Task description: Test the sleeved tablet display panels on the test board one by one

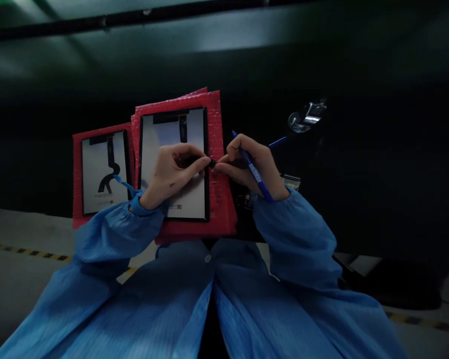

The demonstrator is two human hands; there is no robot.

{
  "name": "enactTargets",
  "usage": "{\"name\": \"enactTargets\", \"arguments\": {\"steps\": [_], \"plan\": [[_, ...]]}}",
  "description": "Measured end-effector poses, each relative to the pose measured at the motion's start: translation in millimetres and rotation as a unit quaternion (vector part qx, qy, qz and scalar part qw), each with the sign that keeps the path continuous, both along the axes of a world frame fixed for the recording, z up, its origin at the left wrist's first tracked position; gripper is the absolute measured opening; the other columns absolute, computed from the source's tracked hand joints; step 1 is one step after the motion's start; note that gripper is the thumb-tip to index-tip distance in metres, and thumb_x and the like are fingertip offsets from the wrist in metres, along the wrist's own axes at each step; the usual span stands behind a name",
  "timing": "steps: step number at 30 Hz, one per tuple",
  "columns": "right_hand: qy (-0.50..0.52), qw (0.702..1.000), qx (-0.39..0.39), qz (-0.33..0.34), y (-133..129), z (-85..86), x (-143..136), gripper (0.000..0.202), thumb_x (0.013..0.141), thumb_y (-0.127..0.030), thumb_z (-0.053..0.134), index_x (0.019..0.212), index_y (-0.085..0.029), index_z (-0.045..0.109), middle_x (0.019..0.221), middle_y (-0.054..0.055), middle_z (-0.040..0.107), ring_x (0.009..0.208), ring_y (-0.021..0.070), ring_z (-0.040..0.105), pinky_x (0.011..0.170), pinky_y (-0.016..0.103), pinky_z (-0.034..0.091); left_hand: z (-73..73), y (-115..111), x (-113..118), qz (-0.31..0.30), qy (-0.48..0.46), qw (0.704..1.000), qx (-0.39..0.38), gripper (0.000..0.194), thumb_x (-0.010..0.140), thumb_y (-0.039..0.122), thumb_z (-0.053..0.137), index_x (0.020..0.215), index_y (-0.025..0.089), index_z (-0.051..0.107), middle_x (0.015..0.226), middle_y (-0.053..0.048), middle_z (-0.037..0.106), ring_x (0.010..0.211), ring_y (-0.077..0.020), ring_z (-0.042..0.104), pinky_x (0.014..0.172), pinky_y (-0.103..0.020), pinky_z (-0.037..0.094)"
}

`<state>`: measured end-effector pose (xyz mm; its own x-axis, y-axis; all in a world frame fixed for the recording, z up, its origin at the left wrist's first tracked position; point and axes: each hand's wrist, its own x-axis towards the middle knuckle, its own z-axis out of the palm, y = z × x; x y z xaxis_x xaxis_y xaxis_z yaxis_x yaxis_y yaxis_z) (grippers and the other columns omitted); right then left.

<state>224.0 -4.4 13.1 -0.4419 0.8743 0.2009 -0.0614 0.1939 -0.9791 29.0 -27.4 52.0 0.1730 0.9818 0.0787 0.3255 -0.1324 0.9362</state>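
Over a flat display panel (153, 137), my left hand (172, 172) pinches the end of the panel's black flex cable (183, 130). The cable's middle stretch is hidden under that hand. At the panel's right edge my right hand (256, 157) meets the left, thumb and forefinger closed at the same small dark tip. A blue pen (255, 173) lies through the right hand, held slantwise between fingers and palm. Beneath the panel is a stack of red bubble-wrap pouches (215, 119). My left wrist wears a blue strap (139, 205).
To the left, a second display panel (93, 184) with a curled black cable rests on another red pouch (77, 174). Beyond my right hand lie a thin blue stick (277, 142) and a shiny clear item (299, 122). A small part (292, 182) shows beside my right wrist.
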Motion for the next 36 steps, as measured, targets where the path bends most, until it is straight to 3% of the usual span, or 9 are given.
{"name": "enactTargets", "arguments": {"steps": [8, 15, 24, 36], "plan": [[-0.035, 0.999, 0.02, -0.031, -1.3, -0.4, 1.4, 0.045, 0.078, -0.052, 0.082, 0.079, -0.023, 0.048, 0.078, -0.001, 0.062, 0.079, 0.0194, 0.068, 0.069, 0.033, 0.06, -4.3, 2.0, 0.2, 0.003, 0.052, 0.998, 0.026, 0.012, 0.082, 0.027, 0.073, 0.077, 0.016, 0.07, 0.073, -0.002, 0.07, 0.068, -0.015, 0.067, 0.064, -0.028, 0.055], [-0.037, 0.999, 0.017, -0.029, -2.2, 2.0, 2.2, 0.043, 0.079, -0.05, 0.083, 0.078, -0.023, 0.049, 0.076, -0.001, 0.059, 0.081, 0.0197, 0.068, 0.068, 0.031, 0.06, -4.4, 1.4, -0.4, 0.002, 0.032, 0.999, 0.021, 0.011, 0.084, 0.026, 0.072, 0.078, 0.016, 0.069, 0.072, -0.002, 0.069, 0.063, -0.0141, 0.065, 0.06, -0.029, 0.053], [-0.025, 0.999, 0.021, -0.018, -4.4, 1.1, 2.0, 0.037, 0.08, -0.041, 0.084, 0.081, -0.022, 0.051, 0.078, -0.002, 0.059, 0.083, 0.0185, 0.068, 0.07, 0.028, 0.059, -5.0, 4.0, -2.0, -0.034, 0.092, 0.992, 0.08, 0.009, 0.085, 0.024, 0.07, 0.078, 0.02, 0.071, 0.064, 0.004, 0.068, 0.061, -0.0134, 0.064, 0.092, -0.041, 0.047], [-0.061, 0.997, 0.044, -0.034, -6.0, 1.7, 1.9, 0.037, 0.084, -0.052, 0.077, 0.084, -0.023, 0.054, 0.079, 0.0, 0.062, 0.085, 0.0207, 0.07, 0.069, 0.03, 0.06, -7.9, 1.8, -1.2, -0.034, 0.084, 0.989, 0.116, 0.013, 0.086, 0.031, 0.07, 0.075, 0.023, 0.068, 0.07, 0.004, 0.07, 0.062, -0.0139, 0.06, 0.091, -0.043, 0.047]]}}
